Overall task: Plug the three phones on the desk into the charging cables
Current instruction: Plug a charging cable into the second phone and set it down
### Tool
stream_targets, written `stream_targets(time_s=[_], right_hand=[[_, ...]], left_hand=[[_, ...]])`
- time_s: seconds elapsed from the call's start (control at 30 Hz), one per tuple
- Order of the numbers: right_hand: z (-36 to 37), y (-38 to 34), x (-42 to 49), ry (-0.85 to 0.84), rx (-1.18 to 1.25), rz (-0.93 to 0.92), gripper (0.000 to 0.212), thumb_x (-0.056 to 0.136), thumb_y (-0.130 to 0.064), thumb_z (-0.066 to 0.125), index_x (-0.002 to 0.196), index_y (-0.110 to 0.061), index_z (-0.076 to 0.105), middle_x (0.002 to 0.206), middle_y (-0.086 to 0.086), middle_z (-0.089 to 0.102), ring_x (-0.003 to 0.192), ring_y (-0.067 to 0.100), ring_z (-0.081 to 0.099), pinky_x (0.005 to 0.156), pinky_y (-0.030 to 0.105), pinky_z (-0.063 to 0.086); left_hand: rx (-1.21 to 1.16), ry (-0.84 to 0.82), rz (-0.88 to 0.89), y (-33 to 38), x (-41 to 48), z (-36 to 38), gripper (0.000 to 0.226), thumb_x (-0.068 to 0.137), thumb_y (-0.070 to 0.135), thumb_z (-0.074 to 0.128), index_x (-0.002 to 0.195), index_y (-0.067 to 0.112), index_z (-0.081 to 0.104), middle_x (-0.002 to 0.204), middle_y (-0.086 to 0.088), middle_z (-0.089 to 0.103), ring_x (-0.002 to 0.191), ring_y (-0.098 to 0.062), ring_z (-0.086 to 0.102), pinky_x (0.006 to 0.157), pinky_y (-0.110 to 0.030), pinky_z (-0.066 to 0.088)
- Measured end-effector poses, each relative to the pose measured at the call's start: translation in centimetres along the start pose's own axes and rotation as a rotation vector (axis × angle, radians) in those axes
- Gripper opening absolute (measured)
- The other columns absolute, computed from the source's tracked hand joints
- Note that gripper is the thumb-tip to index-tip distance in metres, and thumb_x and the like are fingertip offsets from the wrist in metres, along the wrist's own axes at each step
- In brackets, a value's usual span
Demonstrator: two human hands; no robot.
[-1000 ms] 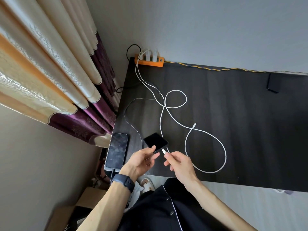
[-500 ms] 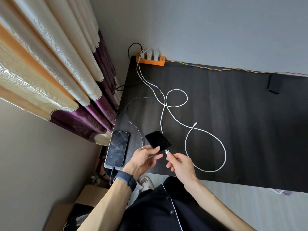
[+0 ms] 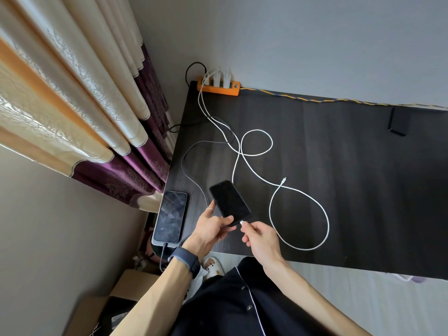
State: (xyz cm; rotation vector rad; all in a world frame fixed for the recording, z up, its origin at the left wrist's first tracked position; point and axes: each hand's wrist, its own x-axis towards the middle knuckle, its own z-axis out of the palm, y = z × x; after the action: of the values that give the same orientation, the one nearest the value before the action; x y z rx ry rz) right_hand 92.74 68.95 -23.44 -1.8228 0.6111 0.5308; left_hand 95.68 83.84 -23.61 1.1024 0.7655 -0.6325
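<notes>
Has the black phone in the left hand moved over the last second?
Yes. The black phone now lies farther over the desk, toward the orange power strip, and shows more of its screen, while the left hand grips its near end.

Your left hand grips the black phone tilted over the desk. Your right hand pinches the white plug at its bottom edge. Second phone lies at desk's left corner, cabled. Third phone far right, a loose connector mid-desk.
</notes>
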Motion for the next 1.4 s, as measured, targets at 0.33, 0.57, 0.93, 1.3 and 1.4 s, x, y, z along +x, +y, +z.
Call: stream_targets(time_s=[0.33,0.57,0.93,1.3,1.4], right_hand=[[0.6,0.1,0.8,0.018,-0.083,-0.030,0.025,0.095,-0.033,0.060,0.080,-0.016,0.069,0.059,-0.007,0.069,0.065,0.008,0.061,0.073,0.029,0.049],[0.4,0.8,0.9,-0.015,-0.113,-0.051,0.024,0.095,-0.032,0.061,0.079,-0.015,0.069,0.059,-0.005,0.067,0.063,0.007,0.059,0.070,0.029,0.047],[-2.2,3.3,4.1,-0.480,-1.135,-0.099,0.065,0.082,-0.077,0.029,0.110,-0.035,0.070,0.122,-0.006,0.067,0.121,0.021,0.050,0.104,0.044,0.032],[-0.7,5.4,5.9,-0.387,-0.758,-0.047,0.054,0.099,-0.029,0.047,0.151,-0.018,0.038,0.145,0.000,0.053,0.135,0.022,0.047,0.112,0.035,0.036],[0.0,5.2,6.7,-0.398,-0.666,0.018,0.056,0.098,-0.022,0.048,0.152,-0.013,0.036,0.146,0.003,0.055,0.136,0.023,0.046,0.115,0.032,0.034]], left_hand=[[0.013,0.025,0.011,-1.0,0.6,0.2,0.084,0.090,0.000,0.060,0.154,0.032,0.018,0.080,0.000,0.077,0.077,-0.019,0.070,0.061,-0.024,0.044],[0.101,0.027,0.004,-1.5,1.1,-0.1,0.084,0.090,0.000,0.060,0.154,0.032,0.016,0.095,-0.009,0.076,0.073,-0.015,0.071,0.053,-0.020,0.045],[0.548,0.002,-0.020,-2.1,3.4,-2.7,0.089,0.083,-0.016,0.049,0.155,0.026,0.016,0.070,-0.011,0.063,0.049,-0.012,0.053,0.042,-0.019,0.038],[0.971,0.286,0.050,-5.7,5.2,-3.2,0.073,0.083,0.002,0.054,0.148,0.028,0.035,0.123,-0.008,0.069,0.111,-0.027,0.065,0.098,-0.034,0.049],[1.153,0.338,0.115,-6.0,4.7,-2.0,0.062,0.088,0.007,0.053,0.147,0.019,0.036,0.130,-0.015,0.061,0.118,-0.035,0.057,0.097,-0.039,0.045]])
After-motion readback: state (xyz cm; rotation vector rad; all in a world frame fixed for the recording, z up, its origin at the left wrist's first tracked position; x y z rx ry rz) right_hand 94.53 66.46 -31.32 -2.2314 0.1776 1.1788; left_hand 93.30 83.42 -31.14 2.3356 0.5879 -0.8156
